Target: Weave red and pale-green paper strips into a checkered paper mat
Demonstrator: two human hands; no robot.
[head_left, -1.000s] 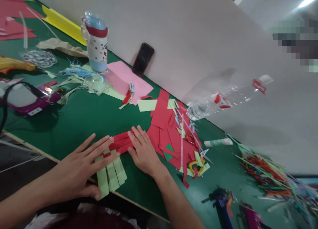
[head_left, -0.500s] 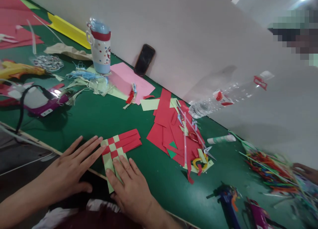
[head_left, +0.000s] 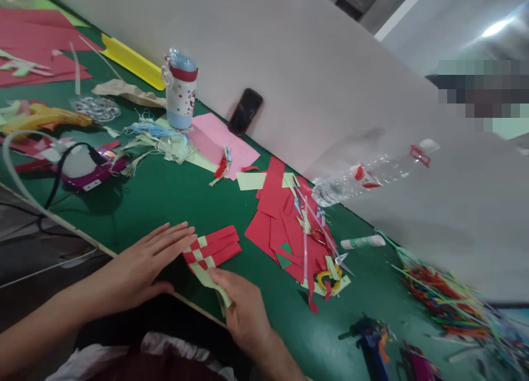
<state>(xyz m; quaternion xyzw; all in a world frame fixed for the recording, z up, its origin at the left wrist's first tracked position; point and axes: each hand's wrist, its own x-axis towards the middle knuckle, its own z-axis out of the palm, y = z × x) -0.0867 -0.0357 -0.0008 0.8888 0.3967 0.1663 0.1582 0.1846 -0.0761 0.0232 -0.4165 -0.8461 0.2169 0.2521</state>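
Note:
A woven piece of red and pale green paper strips (head_left: 215, 246) lies near the table's front edge, with a checkered patch in its middle. My left hand (head_left: 151, 262) is open, its fingers stretched out and the tips at the left edge of the checkered patch. My right hand (head_left: 246, 304) is closed on the pale green strips at the near end, which bend up between thumb and fingers. The red strip ends point away to the right.
Red paper pieces (head_left: 275, 232) lie right of the weave, with yellow-handled scissors (head_left: 330, 279) among the scraps. Behind are a phone (head_left: 245, 112), a cup (head_left: 181, 94) and a plastic bottle (head_left: 372, 174). A blue glue gun (head_left: 372, 348) and pipe cleaners (head_left: 446, 301) sit right.
My right hand has gone from lying flat on the green strips to gripping and lifting their near ends. My left hand stays stretched out at the weave's edge. The view has shifted slightly.

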